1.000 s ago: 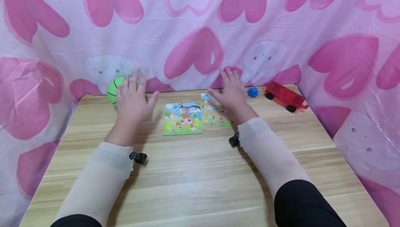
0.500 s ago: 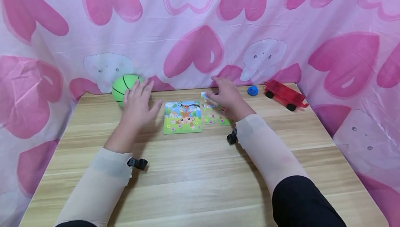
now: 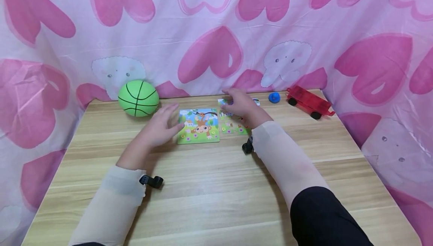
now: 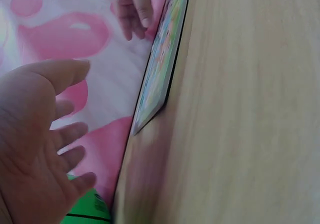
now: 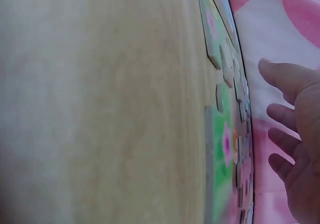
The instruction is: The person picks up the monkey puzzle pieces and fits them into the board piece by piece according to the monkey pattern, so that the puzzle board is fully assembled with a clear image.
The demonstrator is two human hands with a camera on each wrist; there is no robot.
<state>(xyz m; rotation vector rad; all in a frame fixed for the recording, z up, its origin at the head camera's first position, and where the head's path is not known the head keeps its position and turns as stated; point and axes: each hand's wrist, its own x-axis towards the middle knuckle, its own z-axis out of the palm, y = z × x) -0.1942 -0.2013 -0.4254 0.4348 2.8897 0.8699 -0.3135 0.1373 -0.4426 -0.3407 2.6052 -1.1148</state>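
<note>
A square picture board with a monkey (image 3: 199, 135) lies flat near the middle of the table. Just left of it hovers my left hand (image 3: 157, 127), fingers loosely bent and holding nothing; the left wrist view shows the palm (image 4: 25, 139) apart from the board (image 4: 162, 59). Loose jigsaw pieces (image 3: 228, 130) lie close to the board's right side. Over them is my right hand (image 3: 243, 107), partly covering them in the head view. From the right wrist, its fingers (image 5: 282, 116) appear relaxed above the puzzle pieces (image 5: 222, 149), nothing between them.
A green ball with black lines (image 3: 138, 98) rests at the back left. Behind the pieces to the right are a small blue object (image 3: 274, 97) and a red toy cart (image 3: 309, 102) with black wheels. A pink heart-patterned cloth (image 3: 209, 54) hangs along the table's back edge.
My left hand has moved right and nearer, away from the ball toward the picture board, uncovering the ball. My right hand has shifted slightly left over the pieces, its fingers turning leftward.
</note>
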